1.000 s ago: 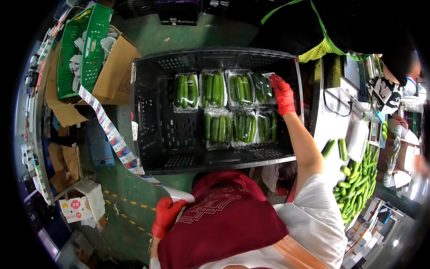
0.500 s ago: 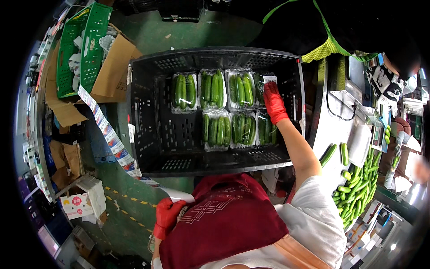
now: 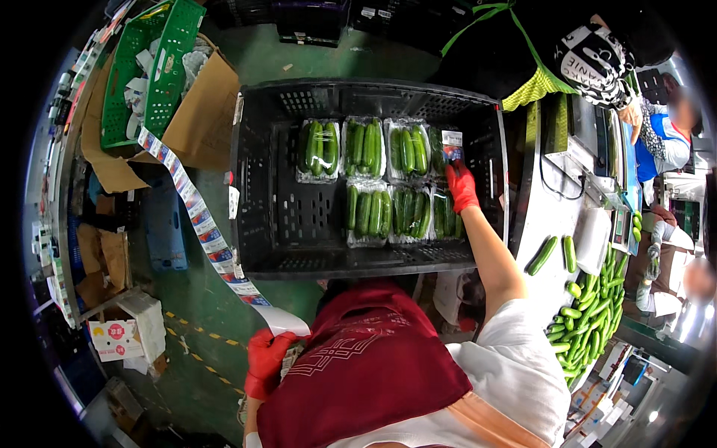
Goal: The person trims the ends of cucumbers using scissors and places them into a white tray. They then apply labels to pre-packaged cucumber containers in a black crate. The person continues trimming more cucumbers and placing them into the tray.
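Right hand (image 3: 461, 186) grasping label (image 3: 451, 144) over cucumber pack (image 3: 447, 213) in crate (image 3: 261, 209).

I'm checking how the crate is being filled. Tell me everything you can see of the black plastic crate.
The black crate is a large rectangular box of perforated plastic with latticed walls and a slotted floor, open on top, standing on the green floor in front of the person. Its right part holds seven clear-wrapped trays of cucumbers in two rows; the left part is bare. The red-gloved right hand reaches in at the right end, at the top-row labelled pack. A long label strip hangs beside its left wall.
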`<state>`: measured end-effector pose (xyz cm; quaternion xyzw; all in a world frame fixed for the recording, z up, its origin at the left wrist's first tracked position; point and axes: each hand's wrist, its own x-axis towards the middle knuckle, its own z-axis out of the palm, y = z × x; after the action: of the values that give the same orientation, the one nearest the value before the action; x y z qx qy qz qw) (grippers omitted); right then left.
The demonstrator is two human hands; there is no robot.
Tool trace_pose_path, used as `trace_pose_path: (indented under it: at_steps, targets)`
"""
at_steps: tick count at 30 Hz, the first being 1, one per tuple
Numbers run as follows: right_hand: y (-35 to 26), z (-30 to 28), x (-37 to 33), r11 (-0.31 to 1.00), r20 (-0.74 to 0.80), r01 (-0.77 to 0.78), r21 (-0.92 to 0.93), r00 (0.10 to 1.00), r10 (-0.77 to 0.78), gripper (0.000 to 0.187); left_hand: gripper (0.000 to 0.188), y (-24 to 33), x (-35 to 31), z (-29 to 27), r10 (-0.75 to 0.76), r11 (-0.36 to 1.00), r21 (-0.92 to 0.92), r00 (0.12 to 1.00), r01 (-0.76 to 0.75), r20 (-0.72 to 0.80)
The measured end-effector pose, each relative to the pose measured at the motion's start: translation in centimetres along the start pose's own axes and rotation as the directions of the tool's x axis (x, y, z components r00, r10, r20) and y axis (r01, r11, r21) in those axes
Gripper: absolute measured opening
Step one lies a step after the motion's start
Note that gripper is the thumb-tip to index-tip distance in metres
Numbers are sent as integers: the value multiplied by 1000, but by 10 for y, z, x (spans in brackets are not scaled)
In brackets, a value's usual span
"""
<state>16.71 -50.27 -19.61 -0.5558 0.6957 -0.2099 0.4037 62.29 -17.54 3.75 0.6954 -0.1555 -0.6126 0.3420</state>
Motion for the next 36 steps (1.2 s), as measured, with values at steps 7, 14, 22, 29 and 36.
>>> trace_pose_path:
  at_steps: [7,14,22,29,36]
  targets:
    - [-17,14,38,898,-316,273,-346,867,-386,65,16,-14,4,2,15,999,41,998,-18,57]
    - [-128,36,-48,974,-191,228,8,956,-223,57,26,-11,-15,-9,162,987,-14,977,-162,136]
    - [-287,146,-279,495,977,-869,-18,-121,-178,61,39,21,-62,-27,473,874,-306,807,-378,354]
    - [-328,232,-301,695,875,-538,476,213,-435,36,30,-52,-82,-79,228,949,154,936,-275,267]
    - [-366,223,-336,721,933,-597,350,156,-324,37,35,-73,-79,-103,300,932,141,930,-334,214]
